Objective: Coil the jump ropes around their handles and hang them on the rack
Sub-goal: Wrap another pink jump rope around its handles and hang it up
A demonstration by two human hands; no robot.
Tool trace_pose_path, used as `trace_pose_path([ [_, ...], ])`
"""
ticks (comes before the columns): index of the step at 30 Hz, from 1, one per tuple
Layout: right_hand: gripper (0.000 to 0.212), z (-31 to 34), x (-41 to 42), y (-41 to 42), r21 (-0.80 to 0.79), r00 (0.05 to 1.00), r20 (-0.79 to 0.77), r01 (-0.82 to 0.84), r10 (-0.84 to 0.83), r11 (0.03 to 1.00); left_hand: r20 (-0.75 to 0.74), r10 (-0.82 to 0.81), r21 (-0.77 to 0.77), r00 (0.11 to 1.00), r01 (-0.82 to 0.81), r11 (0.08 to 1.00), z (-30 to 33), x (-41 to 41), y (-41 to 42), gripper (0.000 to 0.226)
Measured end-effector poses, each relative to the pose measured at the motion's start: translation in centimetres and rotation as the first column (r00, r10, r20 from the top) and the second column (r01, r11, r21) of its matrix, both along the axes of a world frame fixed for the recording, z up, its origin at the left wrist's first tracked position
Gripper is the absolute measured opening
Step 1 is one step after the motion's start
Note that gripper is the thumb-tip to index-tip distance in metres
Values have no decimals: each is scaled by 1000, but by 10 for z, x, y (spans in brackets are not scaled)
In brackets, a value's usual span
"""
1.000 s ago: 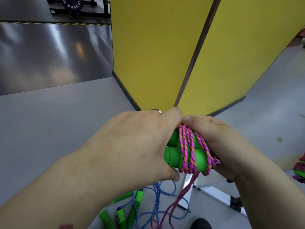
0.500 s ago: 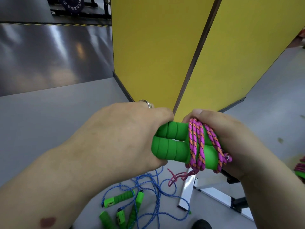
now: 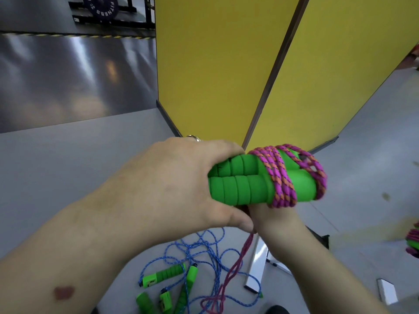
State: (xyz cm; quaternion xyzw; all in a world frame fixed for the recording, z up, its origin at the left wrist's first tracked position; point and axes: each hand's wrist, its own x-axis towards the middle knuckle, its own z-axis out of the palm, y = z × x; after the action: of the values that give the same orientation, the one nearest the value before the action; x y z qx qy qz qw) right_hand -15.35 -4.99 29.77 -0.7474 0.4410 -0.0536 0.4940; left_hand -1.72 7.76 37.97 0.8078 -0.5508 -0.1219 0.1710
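Observation:
My left hand (image 3: 181, 184) grips two green foam handles (image 3: 240, 189) held side by side. A pink and orange rope (image 3: 283, 177) is wound in several turns around their right end. My right hand (image 3: 274, 219) is under the handles and pinches the loose pink strand (image 3: 235, 268), which hangs down to the floor. The right fingertips are hidden behind the left thumb and the handles. No rack is recognisable in view.
Blue jump ropes (image 3: 199, 257) with green handles (image 3: 163, 275) lie tangled on the grey floor below. Yellow partition panels (image 3: 226, 64) stand straight ahead on a white metal foot (image 3: 256, 268). Another coiled pink rope (image 3: 413, 243) shows at the right edge.
My right hand left the wound end of the handles and dropped underneath them, drawing the loose pink strand down. More of the green handles shows past my left hand.

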Motion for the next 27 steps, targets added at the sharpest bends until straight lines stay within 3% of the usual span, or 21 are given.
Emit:
trace_pose_path([
  [2, 42, 1, 4, 6, -13, 992, 127, 9, -8, 1000, 26, 46, -27, 999, -45, 999, -13, 9, -2, 101],
  [4, 35, 9, 4, 8, -53, 981, 169, -85, 93, 995, 112, 118, -55, 987, -113, 992, -18, 16, -6, 101],
  [12, 24, 58, -14, 10, -340, 892, -78, -444, 445, 829, 208, 225, -48, 952, -220, 974, -32, 26, -10, 86],
  [17, 21, 80, -24, 5, -467, 889, -1, -405, 457, 786, 232, 129, 25, 964, -138, 990, -37, 29, -12, 82],
  [22, 14, 76, -19, -1, -503, 879, 235, -255, 415, 826, 278, -89, 149, 957, 49, 988, -33, 19, -11, 82],
  [27, 17, 56, -10, -12, -370, 836, 423, -193, 350, 909, 307, -172, 140, 936, 135, 981, -24, 16, -10, 76],
])
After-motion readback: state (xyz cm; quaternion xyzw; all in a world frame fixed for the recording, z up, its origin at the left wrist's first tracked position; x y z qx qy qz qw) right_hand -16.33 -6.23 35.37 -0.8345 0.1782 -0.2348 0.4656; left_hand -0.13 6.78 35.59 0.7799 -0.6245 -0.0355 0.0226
